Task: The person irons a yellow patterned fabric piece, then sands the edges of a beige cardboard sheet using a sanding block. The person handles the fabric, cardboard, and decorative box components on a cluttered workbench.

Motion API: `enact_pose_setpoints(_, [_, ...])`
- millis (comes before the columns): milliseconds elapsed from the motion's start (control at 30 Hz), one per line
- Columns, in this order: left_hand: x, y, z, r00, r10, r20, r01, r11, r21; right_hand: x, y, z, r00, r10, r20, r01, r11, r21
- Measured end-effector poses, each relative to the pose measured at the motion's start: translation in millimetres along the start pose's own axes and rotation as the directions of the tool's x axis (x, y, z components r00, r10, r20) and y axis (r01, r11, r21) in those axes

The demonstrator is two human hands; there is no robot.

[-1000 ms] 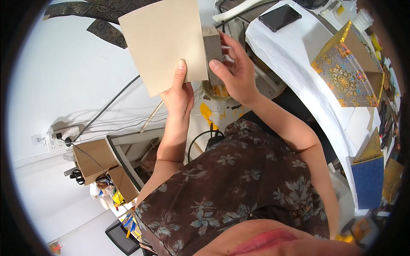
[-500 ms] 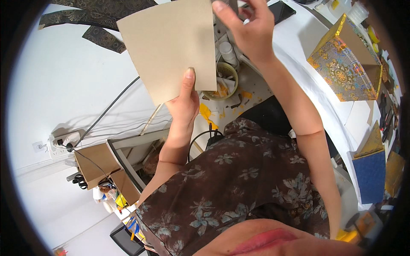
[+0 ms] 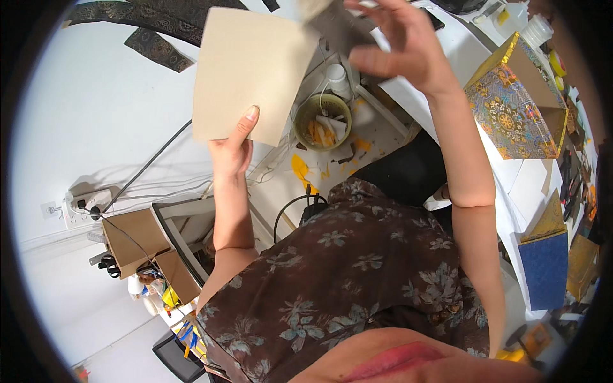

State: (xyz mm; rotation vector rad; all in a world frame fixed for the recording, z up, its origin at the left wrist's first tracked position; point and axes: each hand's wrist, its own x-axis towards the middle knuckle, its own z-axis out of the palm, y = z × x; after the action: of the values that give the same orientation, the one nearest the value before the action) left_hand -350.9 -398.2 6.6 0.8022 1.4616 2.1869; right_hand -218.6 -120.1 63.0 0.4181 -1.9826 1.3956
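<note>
My left hand (image 3: 233, 143) grips the lower edge of a beige board (image 3: 249, 70), a flat stiff sheet, with the thumb across its front face. The board stands raised in front of the white wall side. At the upper right of it is my right hand (image 3: 408, 54), thumb and fingers apart around a dark grey object (image 3: 338, 29) with a pale end. Motion blurs this object, so its exact kind is unclear, though it resembles a wide brush. Its pale end lies close to the board's upper right corner; whether they touch cannot be told.
Dark patterned fabric strips (image 3: 156, 50) lie at upper left. Below the board's right side stands a green bin (image 3: 322, 143) with scraps. A brocade-covered box (image 3: 511, 115) and a blue panel (image 3: 544, 271) sit on the right table. A power strip (image 3: 89, 209) with cables is at left.
The board has shifted left and tilted the other way, carried by my left hand. My right hand has moved right and down, bringing the blurred dark object further into view.
</note>
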Motion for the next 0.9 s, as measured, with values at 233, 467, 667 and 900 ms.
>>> enact_pose_setpoints(233, [30.8, -1.3, -29.3, 0.910, 0.168, 0.380, 0.016, 0.900, -0.436, -19.3, -10.8, 40.3, 0.854, 0.519, 0.043, -0.479, 0.750, 0.457])
enact_pose_setpoints(467, [37.1, -28.6, 50.3, 0.993, -0.057, -0.103, 0.037, 0.982, -0.185, -47.9, -1.8, 85.1, 0.911, 0.381, -0.160, -0.240, 0.803, 0.546])
enact_pose_setpoints(667, [40.5, -30.6, 65.6, 0.983, 0.030, -0.179, -0.054, 0.990, -0.133, -53.6, 5.1, 56.4, 0.959, -0.011, -0.284, -0.076, 0.952, -0.296])
enact_pose_setpoints(900, [37.4, -23.8, 65.5, 0.977, 0.038, -0.212, -0.040, 0.999, -0.005, -55.2, 23.5, 53.2, 0.965, -0.074, -0.252, -0.036, 0.914, -0.405])
